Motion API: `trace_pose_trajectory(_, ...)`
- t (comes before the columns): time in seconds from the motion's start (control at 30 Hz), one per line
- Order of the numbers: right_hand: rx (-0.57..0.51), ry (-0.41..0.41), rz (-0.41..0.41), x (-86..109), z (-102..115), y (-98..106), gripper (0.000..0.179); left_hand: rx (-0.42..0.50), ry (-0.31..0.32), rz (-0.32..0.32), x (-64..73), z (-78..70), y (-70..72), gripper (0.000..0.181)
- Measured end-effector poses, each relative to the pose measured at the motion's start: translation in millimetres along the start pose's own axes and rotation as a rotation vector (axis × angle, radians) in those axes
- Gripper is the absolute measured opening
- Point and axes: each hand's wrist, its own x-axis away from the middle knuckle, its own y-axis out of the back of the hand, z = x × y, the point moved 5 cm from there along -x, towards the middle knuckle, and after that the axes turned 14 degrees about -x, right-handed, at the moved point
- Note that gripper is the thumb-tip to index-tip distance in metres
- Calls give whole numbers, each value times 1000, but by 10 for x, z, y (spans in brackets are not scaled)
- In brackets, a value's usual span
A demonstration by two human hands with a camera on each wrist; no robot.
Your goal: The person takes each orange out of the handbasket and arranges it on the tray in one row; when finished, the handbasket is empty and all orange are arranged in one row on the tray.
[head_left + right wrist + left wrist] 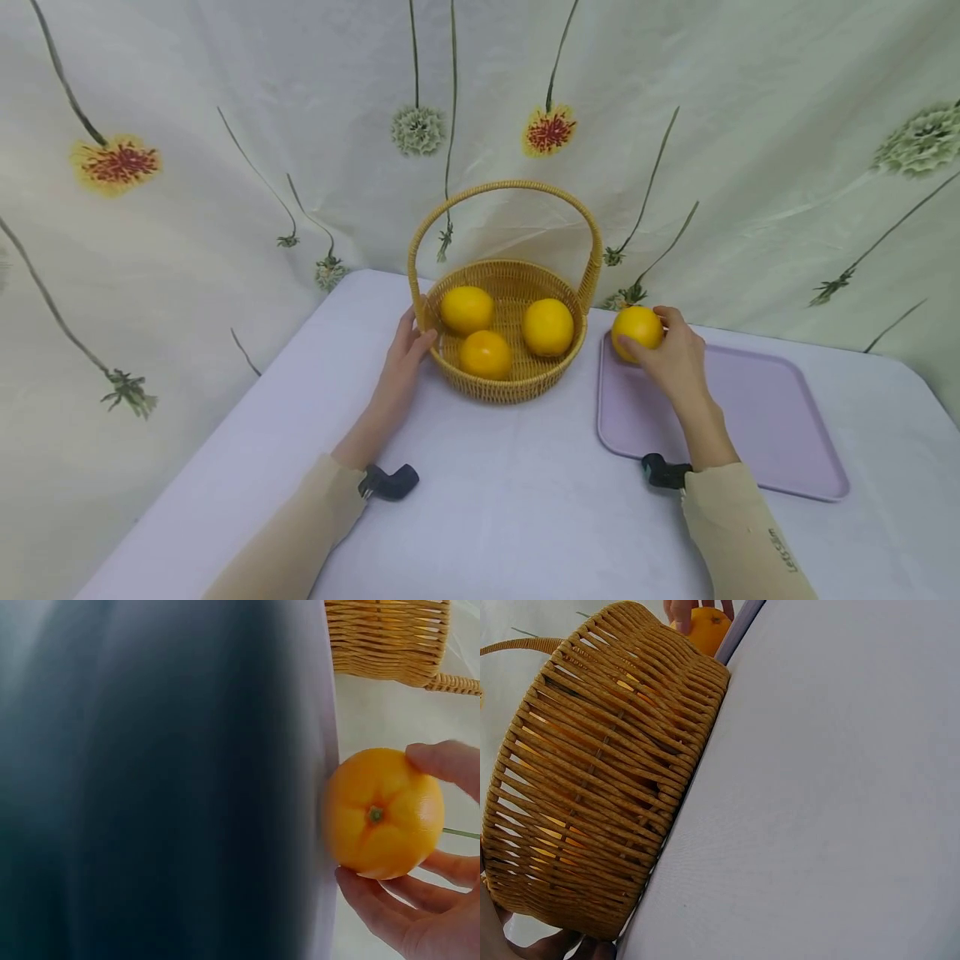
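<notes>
A woven wicker basket (495, 392) with a tall arched handle stands on the table and holds three oranges (547, 327). My left hand (405, 354) grips the basket's left side, thumb at the rim. In the left wrist view, fingertips (547, 946) show low against the wicker (592, 780). Over the far left corner of a lilac tray (757, 400), my right hand (671, 354) holds another orange (636, 333) between thumb and fingers. The right wrist view shows the stem end of this orange (382, 814) facing the camera. Whether it touches the tray is unclear.
The tray lies to the right of the basket on a white-covered table (495, 508). Behind the table hangs a pale curtain (315, 83) printed with flowers. A dark blurred shape (187, 787) blocks the left part of the right wrist view.
</notes>
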Motion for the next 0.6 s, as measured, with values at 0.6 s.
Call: trace_pose_trajectory(0.6,-13,-73,39,16,1,-100,85,5,11,0,-8,12,2,60)
